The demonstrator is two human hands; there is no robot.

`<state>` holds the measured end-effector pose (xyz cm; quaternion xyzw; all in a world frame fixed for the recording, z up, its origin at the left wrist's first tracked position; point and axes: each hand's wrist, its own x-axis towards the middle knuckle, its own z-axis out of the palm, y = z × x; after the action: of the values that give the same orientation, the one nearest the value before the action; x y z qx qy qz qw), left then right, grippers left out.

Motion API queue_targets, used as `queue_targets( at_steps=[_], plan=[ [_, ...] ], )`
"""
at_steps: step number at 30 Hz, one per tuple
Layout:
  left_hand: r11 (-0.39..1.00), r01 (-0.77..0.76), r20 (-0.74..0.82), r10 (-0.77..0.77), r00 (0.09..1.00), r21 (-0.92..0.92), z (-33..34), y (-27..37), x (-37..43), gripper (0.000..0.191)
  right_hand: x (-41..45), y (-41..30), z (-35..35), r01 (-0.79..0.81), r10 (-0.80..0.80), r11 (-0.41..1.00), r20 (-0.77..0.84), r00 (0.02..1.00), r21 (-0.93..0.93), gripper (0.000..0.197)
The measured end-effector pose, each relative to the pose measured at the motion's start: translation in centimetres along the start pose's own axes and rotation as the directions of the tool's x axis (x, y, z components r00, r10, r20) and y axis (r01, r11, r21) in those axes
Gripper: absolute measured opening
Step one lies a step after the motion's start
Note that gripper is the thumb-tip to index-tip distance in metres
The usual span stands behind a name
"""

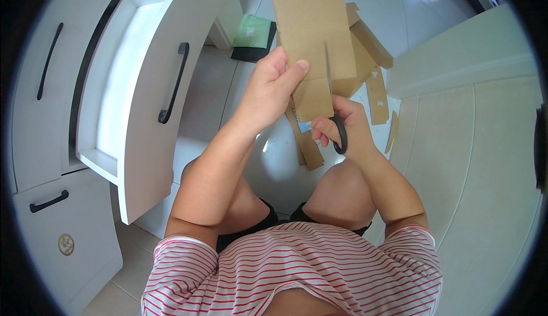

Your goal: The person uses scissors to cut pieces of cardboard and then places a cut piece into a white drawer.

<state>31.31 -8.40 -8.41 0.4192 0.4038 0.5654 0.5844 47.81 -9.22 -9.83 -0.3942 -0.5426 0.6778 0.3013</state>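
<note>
A long piece of brown corrugated cardboard (310, 21) is held up in front of me. My left hand (278, 83) grips its left edge, thumb on top. In my right hand (349, 123) is a pair of scissors (339, 134) with black handles. Their blade lies along a slit in the cardboard, near its right side. The lower end of the piece, left of the slit, bends along a crease. Behind it, more folded cardboard (366, 48) rests on the floor.
At left a white drawer (147, 102) stands pulled out. Cardboard strips (310, 151) and a piece with tape bits (377, 98) lie on the tiled floor. A green packet (252, 31) sits on a black item (250, 54). A pale wall (449, 145) is at right.
</note>
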Motion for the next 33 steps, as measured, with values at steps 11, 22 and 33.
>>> queue_targets(
  at_steps=[11,22,33],
  plan=[
    [1.0,0.008,0.019,-0.008,1.0,0.018,-0.1,0.1,0.1,0.024,0.0,0.1,0.1,-0.006,0.006,1.0,-0.006,1.0,0.021,0.031],
    [0.997,0.072,0.046,-0.073,0.996,0.036,-0.6,0.1,0.2,0.024,0.1,-0.2,-0.1,-0.05,0.05,0.999,-0.013,0.999,-0.014,0.032],
    [0.997,-0.024,-0.028,0.026,0.999,0.07,-1.9,-0.1,1.1,0.025,0.3,0.2,0.1,-0.097,0.097,0.995,0.068,0.993,-0.009,0.035]
  ],
)
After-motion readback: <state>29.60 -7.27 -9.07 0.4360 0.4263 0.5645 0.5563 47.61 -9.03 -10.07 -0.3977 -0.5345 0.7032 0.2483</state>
